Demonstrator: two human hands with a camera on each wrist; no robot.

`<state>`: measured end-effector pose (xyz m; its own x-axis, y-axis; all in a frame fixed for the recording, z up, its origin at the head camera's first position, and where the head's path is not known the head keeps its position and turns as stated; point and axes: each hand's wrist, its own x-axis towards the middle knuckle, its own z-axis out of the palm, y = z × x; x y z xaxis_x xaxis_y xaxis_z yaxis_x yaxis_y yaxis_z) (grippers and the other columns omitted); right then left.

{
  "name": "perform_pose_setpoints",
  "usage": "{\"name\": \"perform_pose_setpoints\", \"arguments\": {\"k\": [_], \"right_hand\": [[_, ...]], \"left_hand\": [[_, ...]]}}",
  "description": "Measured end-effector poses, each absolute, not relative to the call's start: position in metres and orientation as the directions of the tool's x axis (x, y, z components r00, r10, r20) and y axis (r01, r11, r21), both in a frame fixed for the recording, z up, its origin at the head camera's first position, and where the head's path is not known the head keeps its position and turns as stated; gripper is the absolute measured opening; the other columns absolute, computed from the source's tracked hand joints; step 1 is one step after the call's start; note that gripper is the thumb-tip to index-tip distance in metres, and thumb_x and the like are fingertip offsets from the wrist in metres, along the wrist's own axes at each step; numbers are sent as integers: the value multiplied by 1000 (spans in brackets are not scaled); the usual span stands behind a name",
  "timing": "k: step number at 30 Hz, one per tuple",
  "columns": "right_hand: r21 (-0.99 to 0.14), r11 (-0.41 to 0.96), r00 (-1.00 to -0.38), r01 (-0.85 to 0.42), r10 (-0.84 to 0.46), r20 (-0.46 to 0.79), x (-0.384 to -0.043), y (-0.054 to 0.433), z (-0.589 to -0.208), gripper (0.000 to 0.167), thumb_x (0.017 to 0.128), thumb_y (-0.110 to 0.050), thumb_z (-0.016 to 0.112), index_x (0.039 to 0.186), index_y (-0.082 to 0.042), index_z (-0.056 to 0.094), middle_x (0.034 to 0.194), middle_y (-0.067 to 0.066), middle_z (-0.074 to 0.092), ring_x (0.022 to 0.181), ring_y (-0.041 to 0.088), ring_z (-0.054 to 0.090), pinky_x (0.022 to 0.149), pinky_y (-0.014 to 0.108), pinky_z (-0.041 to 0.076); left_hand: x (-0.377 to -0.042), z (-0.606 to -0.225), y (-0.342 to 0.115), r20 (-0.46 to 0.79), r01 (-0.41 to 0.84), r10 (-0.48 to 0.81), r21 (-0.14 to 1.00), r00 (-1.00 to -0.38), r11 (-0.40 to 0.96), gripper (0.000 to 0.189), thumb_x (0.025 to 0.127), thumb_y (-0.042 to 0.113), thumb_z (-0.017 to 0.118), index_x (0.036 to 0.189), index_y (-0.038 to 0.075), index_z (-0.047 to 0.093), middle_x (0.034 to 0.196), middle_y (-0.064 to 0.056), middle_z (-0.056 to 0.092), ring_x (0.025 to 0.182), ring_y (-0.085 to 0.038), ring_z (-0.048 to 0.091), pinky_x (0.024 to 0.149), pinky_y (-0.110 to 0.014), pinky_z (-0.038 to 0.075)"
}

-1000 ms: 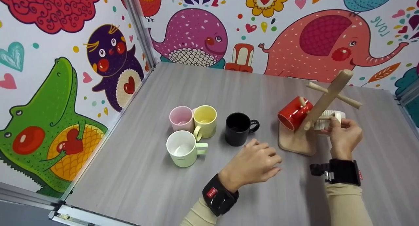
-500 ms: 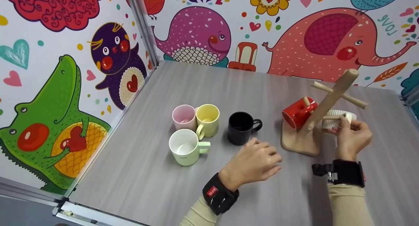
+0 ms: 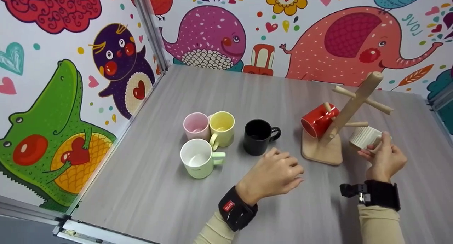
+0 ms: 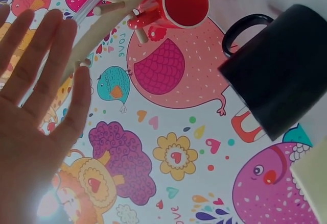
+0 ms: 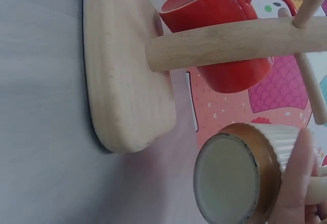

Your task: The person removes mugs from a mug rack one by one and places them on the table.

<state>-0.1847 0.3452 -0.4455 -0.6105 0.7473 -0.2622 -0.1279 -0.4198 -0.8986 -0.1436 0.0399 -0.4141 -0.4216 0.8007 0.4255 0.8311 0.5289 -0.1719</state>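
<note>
My right hand (image 3: 385, 161) grips a white ribbed mug (image 3: 364, 137) by its handle, just right of the wooden mug tree (image 3: 354, 105). In the right wrist view the mug's round base (image 5: 227, 178), banded in brown, faces the camera, and the mug is tilted. A bare lower peg (image 3: 356, 124) points toward it, apart from the mug. On the tree's left side a red mug (image 3: 318, 121) hangs tilted by its handle. My left hand (image 3: 272, 175) is low over the table in front of the black mug (image 3: 255, 139), holding nothing; its fingers (image 4: 38, 71) are extended in the left wrist view.
Left of the black mug, a pink mug (image 3: 195, 129), a yellow mug (image 3: 223, 131) and a pale green mug (image 3: 198, 162) stand close together on the grey table (image 3: 141, 194). The tree's upper pegs (image 3: 380, 106) stick out bare. Patterned walls (image 3: 212, 35) border the back and left.
The white mug, earlier held by its handle at the lower right peg, has come off it, moving right and slightly toward me with my right hand. My left hand stays nearly still.
</note>
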Motion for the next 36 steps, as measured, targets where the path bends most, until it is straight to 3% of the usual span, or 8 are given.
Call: {"name": "perform_pose_setpoints", "arguments": {"k": [5, 14, 27, 36], "right_hand": [[-881, -452, -579, -140, 759, -297, -179, 349, -453, 31, 97, -18, 68, 72, 0, 62, 51, 9, 58, 33, 19, 56, 34, 32, 48], [-900, -402, -596, -170, 769, -231, -173, 347, -456, 34, 96, -9, 63, 64, 2, 59, 49, 9, 57, 33, 18, 56, 33, 31, 48], [-897, -278, -569, -343, 821, -37, -159, 341, -462, 34, 93, 1, 58, 60, 7, 53, 47, 11, 54, 29, 18, 53, 30, 29, 44], [-891, -247, -540, -382, 842, -2, -146, 336, -459, 36, 93, 4, 58, 58, 10, 50, 47, 11, 53, 30, 16, 51, 30, 28, 44]], "left_hand": [[-142, -415, 40, 416, 831, 803, -169, -427, 530, 17, 98, 40, 64, 95, 27, 75, 93, 12, 70, 93, -7, 65, 86, -28, 47], [-143, -414, 38, 413, 826, 801, -172, -434, 537, 20, 99, 41, 62, 97, 27, 76, 95, 12, 70, 94, -7, 64, 86, -28, 47], [-150, -412, 27, 552, 782, 692, -110, -465, 613, 15, 94, 37, 69, 93, 24, 77, 94, 10, 71, 91, -9, 66, 79, -27, 49], [-157, -412, 18, 622, 750, 607, -47, -495, 660, 13, 93, 33, 71, 95, 22, 77, 94, 8, 71, 87, -10, 64, 76, -28, 49]]}}
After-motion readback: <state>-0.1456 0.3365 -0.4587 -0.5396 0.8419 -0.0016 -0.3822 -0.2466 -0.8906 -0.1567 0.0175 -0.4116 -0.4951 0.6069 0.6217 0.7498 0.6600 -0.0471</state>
